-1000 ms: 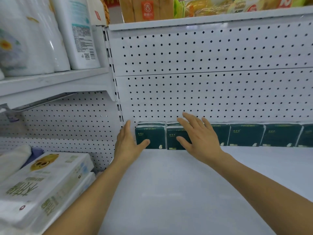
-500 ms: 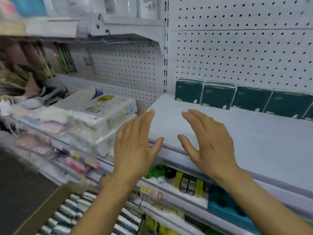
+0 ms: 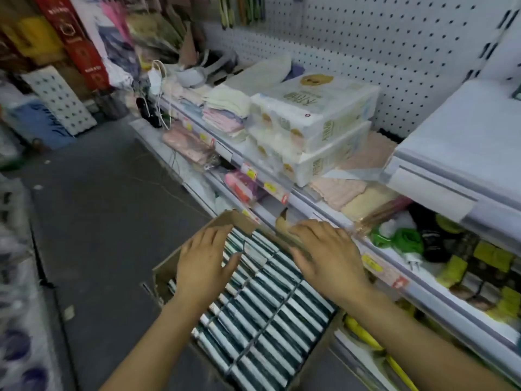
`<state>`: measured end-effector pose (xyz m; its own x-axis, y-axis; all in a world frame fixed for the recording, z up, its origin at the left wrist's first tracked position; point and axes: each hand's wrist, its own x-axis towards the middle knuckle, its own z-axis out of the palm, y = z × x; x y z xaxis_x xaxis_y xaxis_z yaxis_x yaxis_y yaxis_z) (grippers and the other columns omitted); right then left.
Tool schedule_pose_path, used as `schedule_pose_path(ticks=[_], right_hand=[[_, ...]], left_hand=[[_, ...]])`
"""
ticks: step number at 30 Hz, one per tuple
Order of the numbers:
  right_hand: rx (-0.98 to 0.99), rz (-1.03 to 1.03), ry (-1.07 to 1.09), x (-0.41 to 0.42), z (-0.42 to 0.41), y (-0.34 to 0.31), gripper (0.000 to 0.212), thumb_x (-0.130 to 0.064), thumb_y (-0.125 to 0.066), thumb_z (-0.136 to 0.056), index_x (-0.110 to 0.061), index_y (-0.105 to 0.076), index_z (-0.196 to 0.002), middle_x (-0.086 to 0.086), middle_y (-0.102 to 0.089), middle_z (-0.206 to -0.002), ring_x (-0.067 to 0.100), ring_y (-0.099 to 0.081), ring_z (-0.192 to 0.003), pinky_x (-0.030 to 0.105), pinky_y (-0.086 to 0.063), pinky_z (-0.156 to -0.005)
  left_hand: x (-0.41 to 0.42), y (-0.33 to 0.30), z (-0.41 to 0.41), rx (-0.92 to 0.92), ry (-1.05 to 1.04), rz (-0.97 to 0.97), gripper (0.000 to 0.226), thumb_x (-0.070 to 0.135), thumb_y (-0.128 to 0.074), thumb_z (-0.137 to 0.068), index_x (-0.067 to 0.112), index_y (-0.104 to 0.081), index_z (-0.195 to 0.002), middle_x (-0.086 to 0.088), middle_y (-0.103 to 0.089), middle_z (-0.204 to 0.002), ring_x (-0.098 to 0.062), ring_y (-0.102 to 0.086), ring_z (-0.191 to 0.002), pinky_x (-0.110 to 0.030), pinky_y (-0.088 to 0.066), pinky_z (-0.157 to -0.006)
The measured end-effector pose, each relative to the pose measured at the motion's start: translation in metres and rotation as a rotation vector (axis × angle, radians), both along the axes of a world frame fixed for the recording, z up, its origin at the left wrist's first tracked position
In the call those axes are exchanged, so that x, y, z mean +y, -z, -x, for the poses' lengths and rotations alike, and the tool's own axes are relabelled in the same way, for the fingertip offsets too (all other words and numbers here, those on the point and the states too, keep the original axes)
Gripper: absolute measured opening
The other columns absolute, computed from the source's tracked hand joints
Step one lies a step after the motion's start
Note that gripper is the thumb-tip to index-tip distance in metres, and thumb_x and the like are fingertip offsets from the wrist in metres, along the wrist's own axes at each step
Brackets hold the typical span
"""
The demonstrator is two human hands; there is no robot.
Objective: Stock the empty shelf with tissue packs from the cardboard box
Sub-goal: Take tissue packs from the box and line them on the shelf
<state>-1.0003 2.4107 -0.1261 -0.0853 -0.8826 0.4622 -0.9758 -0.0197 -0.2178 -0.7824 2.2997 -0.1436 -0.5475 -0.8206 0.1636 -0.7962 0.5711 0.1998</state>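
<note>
An open cardboard box (image 3: 225,220) stands on the floor below me, packed with rows of dark green and white tissue packs (image 3: 270,311) on edge. My left hand (image 3: 204,263) hovers over the box's left side, fingers straight and spread, holding nothing. My right hand (image 3: 328,253) hovers over the box's far right corner, fingers also spread and empty. The white shelf (image 3: 465,142) being stocked shows at the right edge; its packs are almost out of frame.
White wrapped tissue bundles (image 3: 313,122) and folded towels (image 3: 225,111) lie on the neighbouring shelf to the left. Lower shelves at right hold green and yellow goods (image 3: 456,266). Dark floor (image 3: 98,221) stretches left of the box, with stacked goods (image 3: 50,108) beyond.
My view has swung down and left from the shelf to the box. Both hands left the packs on the shelf and dropped, empty, to just above the box.
</note>
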Motion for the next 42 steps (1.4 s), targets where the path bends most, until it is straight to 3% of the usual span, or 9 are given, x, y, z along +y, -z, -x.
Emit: schedule_pose_path(ticks=[4,12,21,26,31,34,36,38,42], right_hand=[[-0.103,-0.244,0.050,-0.045,-0.025,0.066,0.025,-0.032,-0.057,-0.089,-0.020,-0.068,-0.108,0.000,-0.067,-0.104,0.024,-0.065,-0.089,0.035,-0.054,-0.065],[-0.161,-0.620,0.217,-0.113,-0.040,0.170,0.029,-0.036,-0.049,-0.096,-0.026,-0.060,-0.122,-0.001,-0.061,-0.121,0.022,-0.060,-0.105,0.034,-0.053,-0.079],[0.196,-0.781,0.280,-0.173,-0.046,0.248,0.045,-0.043,-0.040,-0.099,-0.018,-0.044,-0.136,0.004,-0.052,-0.134,0.024,-0.043,-0.123,0.037,-0.036,-0.097],[0.297,-0.818,0.327,-0.188,-0.048,0.268,0.042,-0.037,-0.052,-0.093,-0.014,-0.052,-0.128,0.007,-0.052,-0.127,0.026,-0.043,-0.119,0.038,-0.036,-0.096],[0.049,-0.635,0.312,-0.181,-0.043,0.254,0.042,-0.040,-0.056,-0.089,-0.016,-0.055,-0.124,0.005,-0.054,-0.124,0.024,-0.045,-0.119,0.036,-0.038,-0.095],[-0.136,-0.458,0.331,-0.166,-0.047,0.228,0.034,-0.038,-0.058,-0.088,-0.012,-0.056,-0.110,0.007,-0.064,-0.100,0.028,-0.061,-0.091,0.034,-0.040,-0.071],[-0.161,-0.329,0.356,-0.150,-0.049,0.210,0.032,-0.039,-0.054,-0.088,-0.011,-0.056,-0.102,0.007,-0.065,-0.078,0.029,-0.063,-0.068,0.029,-0.032,-0.058],[-0.163,-0.234,0.372,-0.127,-0.050,0.188,0.034,-0.041,-0.049,-0.090,-0.011,-0.055,-0.102,0.008,-0.065,-0.068,0.030,-0.063,-0.060,0.028,-0.028,-0.053],[-0.242,-0.210,0.302,-0.071,-0.047,0.144,0.030,-0.035,-0.058,-0.094,-0.017,-0.047,-0.116,0.003,-0.070,-0.082,0.028,-0.063,-0.057,0.029,-0.034,-0.046]], left_hand=[[-0.043,0.044,-0.031,-0.067,-0.054,-0.170,0.054,0.047,-0.055,-0.095,0.024,-0.045,-0.142,-0.001,-0.053,-0.136,-0.027,-0.049,-0.126,-0.043,-0.042,-0.098],[-0.113,0.163,-0.032,-0.137,0.024,-0.554,0.047,0.042,-0.051,-0.098,0.027,-0.044,-0.142,-0.001,-0.048,-0.141,-0.023,-0.052,-0.122,-0.042,-0.046,-0.097],[-0.149,0.248,-0.021,-0.223,0.205,-0.650,0.057,0.042,-0.065,-0.091,0.031,-0.044,-0.143,0.002,-0.041,-0.148,-0.021,-0.035,-0.136,-0.045,-0.037,-0.108],[-0.168,0.250,-0.010,-0.330,0.329,-0.769,0.057,0.023,-0.072,-0.082,0.029,-0.052,-0.135,-0.003,-0.049,-0.131,-0.021,-0.043,-0.123,-0.036,-0.043,-0.098],[-0.167,0.244,0.001,-0.648,0.516,-0.327,0.044,0.032,-0.056,-0.097,0.032,-0.047,-0.140,0.002,-0.054,-0.136,-0.020,-0.042,-0.130,-0.043,-0.024,-0.113],[-0.162,0.226,-0.001,-0.489,0.393,-0.304,0.035,0.034,-0.053,-0.096,0.021,-0.052,-0.128,-0.002,-0.063,-0.120,-0.023,-0.054,-0.118,-0.039,-0.028,-0.109],[-0.152,0.207,-0.003,-0.312,0.257,-0.397,0.025,0.034,-0.055,-0.094,0.017,-0.051,-0.112,-0.005,-0.065,-0.101,-0.027,-0.062,-0.098,-0.036,-0.044,-0.090],[-0.140,0.185,-0.006,-0.101,0.065,-0.599,0.028,0.035,-0.060,-0.092,0.013,-0.048,-0.104,-0.007,-0.063,-0.091,-0.027,-0.062,-0.084,-0.037,-0.050,-0.071],[-0.098,0.126,0.000,0.627,-0.332,-1.165,0.034,0.020,-0.060,-0.095,0.023,-0.043,-0.124,-0.009,-0.063,-0.115,-0.024,-0.067,-0.086,-0.045,-0.060,-0.072]])
